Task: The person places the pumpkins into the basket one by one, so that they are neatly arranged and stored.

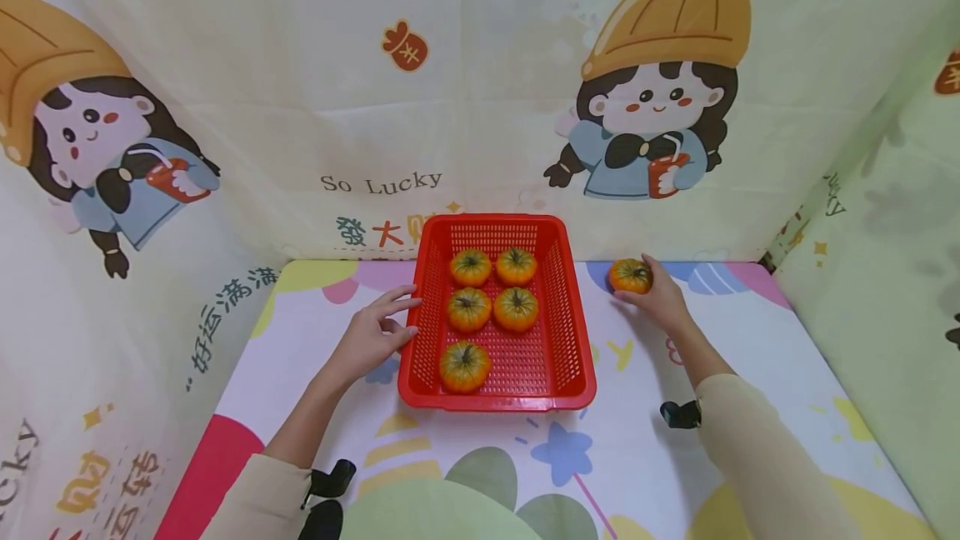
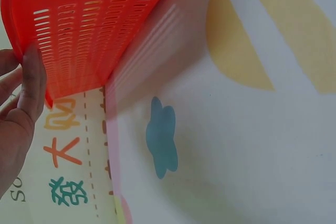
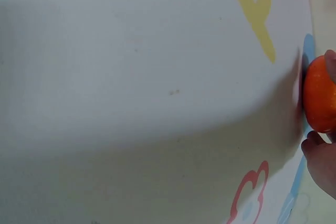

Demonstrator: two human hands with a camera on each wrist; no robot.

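Note:
A red plastic basket [image 1: 577, 357] stands on the table with several small orange pumpkins inside, one of them a front-left pumpkin [image 1: 465, 367]. My left hand [image 1: 369, 333] is at the basket's left side, its fairly straight fingers touching the rim; the left wrist view shows those fingers [image 2: 32, 80] against the red wall. To the right of the basket, my right hand [image 1: 663, 298] grips another small pumpkin [image 1: 630, 276] between thumb and fingers, near the table's back edge. In the right wrist view this pumpkin [image 3: 319, 95] appears at the right border, partly cut off.
A printed cloth [image 1: 637, 373] covers the table. Behind it hangs a cream curtain [image 1: 495, 140] with cartoon figures, meeting the table's back edge close to the basket. More curtain [image 1: 885, 273] closes off the right side.

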